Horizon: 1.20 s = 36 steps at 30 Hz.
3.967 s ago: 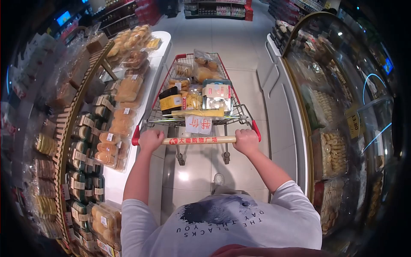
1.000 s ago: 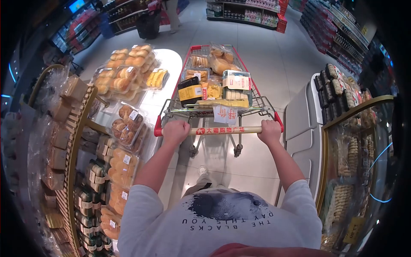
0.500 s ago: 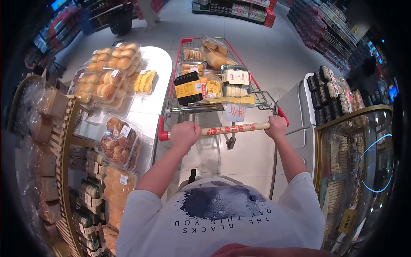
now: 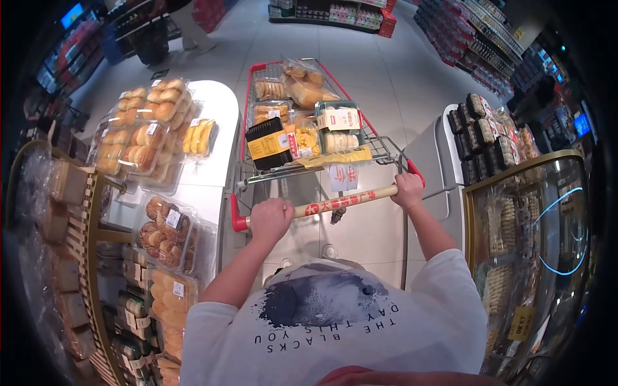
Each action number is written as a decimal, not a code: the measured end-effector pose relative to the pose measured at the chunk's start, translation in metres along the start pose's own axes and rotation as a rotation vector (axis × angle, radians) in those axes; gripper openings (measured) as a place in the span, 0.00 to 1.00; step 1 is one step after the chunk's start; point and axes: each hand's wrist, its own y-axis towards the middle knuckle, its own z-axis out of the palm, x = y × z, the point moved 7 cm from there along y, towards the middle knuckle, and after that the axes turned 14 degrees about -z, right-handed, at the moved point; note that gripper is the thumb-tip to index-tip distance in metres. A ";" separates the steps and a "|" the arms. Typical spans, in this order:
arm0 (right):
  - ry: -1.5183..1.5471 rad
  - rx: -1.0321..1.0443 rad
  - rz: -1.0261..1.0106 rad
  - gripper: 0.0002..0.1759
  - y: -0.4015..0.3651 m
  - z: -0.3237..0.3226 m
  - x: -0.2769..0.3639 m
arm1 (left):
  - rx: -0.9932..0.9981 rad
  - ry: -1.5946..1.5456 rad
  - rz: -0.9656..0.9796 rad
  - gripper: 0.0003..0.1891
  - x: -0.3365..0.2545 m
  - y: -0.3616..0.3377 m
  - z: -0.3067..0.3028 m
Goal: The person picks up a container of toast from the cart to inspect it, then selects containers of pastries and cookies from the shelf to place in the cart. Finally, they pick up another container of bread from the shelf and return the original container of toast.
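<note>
Both hands grip the handle (image 4: 341, 204) of a shopping cart (image 4: 242, 151) in front of me. My left hand (image 4: 271, 219) is wrapped round the handle near its left end, and my right hand (image 4: 408, 190) closes round it near the right end. In the cart's basket lie a black tray with a yellow label (image 4: 269, 143), a green-edged pack of pale rolls (image 4: 340, 126), a bag of bread (image 4: 308, 87) and several clear packs of baked goods. A paper sign with red characters (image 4: 343, 177) hangs behind the handle.
To the left, a white counter (image 4: 215, 106) bears packed buns (image 4: 145, 145) and a banana-yellow pack (image 4: 199, 136); a slatted rack (image 4: 93, 225) stands nearer. On the right are a counter with dark packs (image 4: 476, 138) and a glass case (image 4: 515, 238). A person (image 4: 193, 29) stands far ahead.
The cart has turned slightly in view, its left handle end lower and nearer me. The surrounding shelves have shifted a little to the left. Both hands keep their hold.
</note>
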 end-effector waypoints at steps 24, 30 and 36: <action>-0.145 0.484 0.094 0.09 -0.043 0.020 -0.167 | 0.460 -0.211 0.145 0.19 -0.061 0.005 0.048; -0.227 0.679 0.458 0.15 -0.011 -0.016 -0.161 | 0.372 -0.480 0.241 0.17 -0.061 -0.005 0.074; 0.511 0.103 0.185 0.14 0.071 -0.053 0.007 | 0.322 -0.426 0.272 0.20 -0.071 -0.006 0.092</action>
